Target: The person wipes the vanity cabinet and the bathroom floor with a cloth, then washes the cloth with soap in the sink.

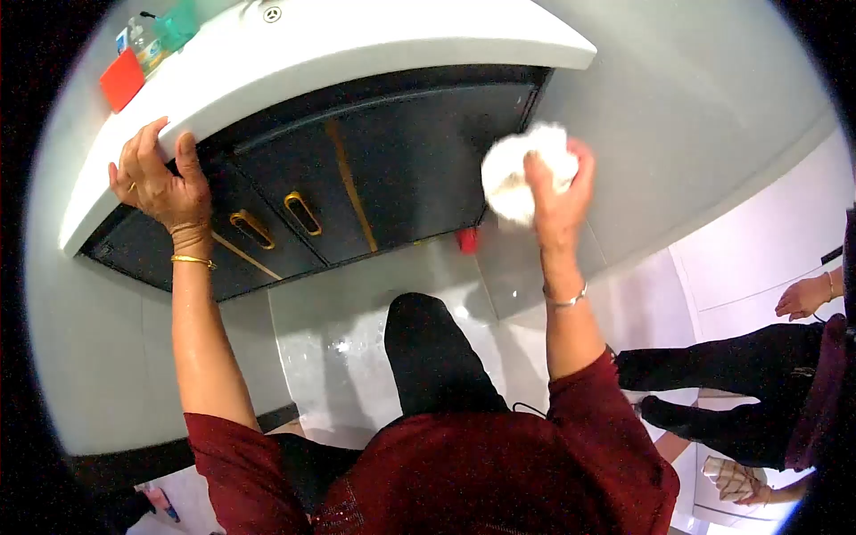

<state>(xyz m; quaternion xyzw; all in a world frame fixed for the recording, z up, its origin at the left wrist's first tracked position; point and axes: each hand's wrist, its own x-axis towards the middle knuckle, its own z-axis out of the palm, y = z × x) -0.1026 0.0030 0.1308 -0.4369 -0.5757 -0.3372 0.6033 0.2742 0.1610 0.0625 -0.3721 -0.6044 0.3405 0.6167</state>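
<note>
My left hand point(165, 178) rests on the front edge of the white washbasin counter point(401, 58), fingers stretched over the rim and thumb apart. It holds nothing. In my right hand point(562, 196) is a bunched white cloth point(510, 174), with my thumb across it and the fingers partly hidden. The cloth is in front of the right end of the dark cabinet point(428, 152), close to the grey wall point(660, 134); I cannot tell whether it touches either. Two yellow handles point(303, 214) sit on the cabinet doors.
A red item point(122, 80), a clear pump bottle point(143, 45) and a green cup point(176, 25) stand at the counter's left end. Something small and red point(466, 239) is under the cabinet. Another person point(758, 366) stands at right, a checked cloth point(731, 480) in one hand.
</note>
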